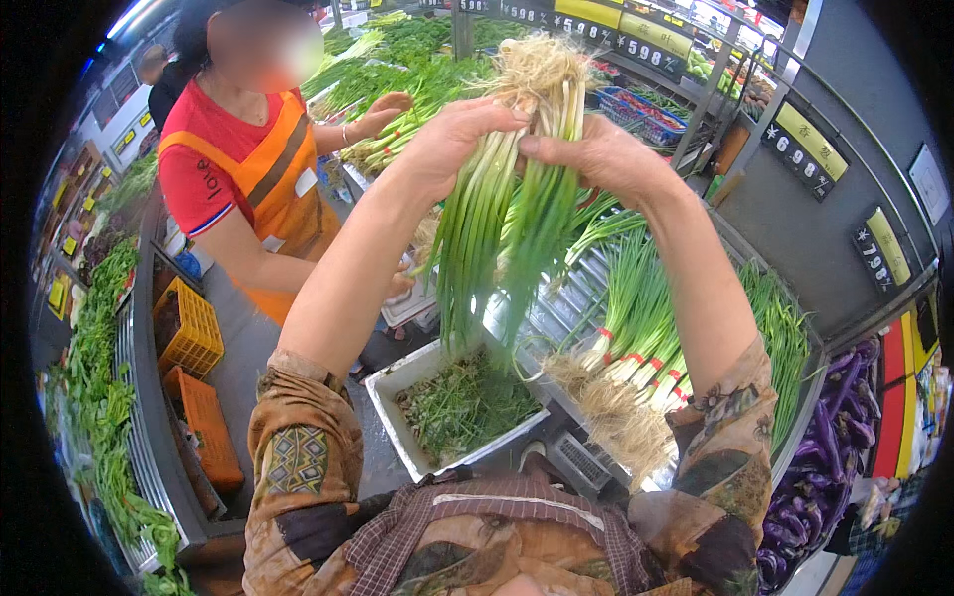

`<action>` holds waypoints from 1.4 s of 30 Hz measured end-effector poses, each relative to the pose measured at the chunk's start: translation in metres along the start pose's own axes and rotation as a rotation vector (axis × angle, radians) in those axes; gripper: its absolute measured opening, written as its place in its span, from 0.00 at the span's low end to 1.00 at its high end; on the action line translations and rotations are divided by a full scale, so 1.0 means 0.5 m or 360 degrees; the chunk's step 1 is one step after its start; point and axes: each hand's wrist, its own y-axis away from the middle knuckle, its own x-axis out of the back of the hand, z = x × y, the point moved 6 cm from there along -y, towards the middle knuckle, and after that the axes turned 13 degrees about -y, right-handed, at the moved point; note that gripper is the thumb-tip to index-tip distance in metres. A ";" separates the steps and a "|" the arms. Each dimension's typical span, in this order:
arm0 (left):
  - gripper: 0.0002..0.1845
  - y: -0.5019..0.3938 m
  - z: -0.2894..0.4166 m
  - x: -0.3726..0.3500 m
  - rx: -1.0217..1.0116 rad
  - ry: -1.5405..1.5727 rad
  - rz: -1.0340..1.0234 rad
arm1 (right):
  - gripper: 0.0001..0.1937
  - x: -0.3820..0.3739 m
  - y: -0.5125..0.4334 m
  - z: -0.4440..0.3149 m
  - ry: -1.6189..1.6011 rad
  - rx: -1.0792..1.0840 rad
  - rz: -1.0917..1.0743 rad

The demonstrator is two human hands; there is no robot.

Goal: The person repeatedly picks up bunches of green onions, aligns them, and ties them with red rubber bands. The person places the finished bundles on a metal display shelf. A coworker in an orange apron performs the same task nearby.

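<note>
A thick bunch of green onions (477,216) is held up in front of me, roots at the top and green leaves hanging down. My left hand (466,138) grips its white stalks from the left, and my right hand (604,156) grips them from the right, the thumbs close together. Below the leaves, a white foam box (477,454) holds green trimmings. To the right of the box, green onion bundles tied with red bands (633,357) lie on a ribbed metal counter (555,313), their roots towards me.
At the left a co-worker in an orange apron (291,208) stands near the counter. Yellow (195,328) and orange crates (205,432) sit below a leafy-greens shelf (97,395). Purple eggplants (816,477) fill the right side. Price signs (805,149) hang on the rails.
</note>
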 end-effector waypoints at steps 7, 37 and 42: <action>0.13 0.078 -0.015 -0.067 0.0301 -0.0692 -0.0158 | 0.19 0.011 0.072 0.018 0.0527 -0.0305 -0.0157; 0.24 -0.114 -0.155 -0.351 0.0034 -0.0459 -0.0143 | 0.23 0.281 0.184 0.104 -0.0149 -0.0272 0.0543; 0.17 0.019 -0.213 -0.206 0.0536 0.0139 0.0021 | 0.21 0.127 0.124 0.156 -0.0205 -0.0452 0.0273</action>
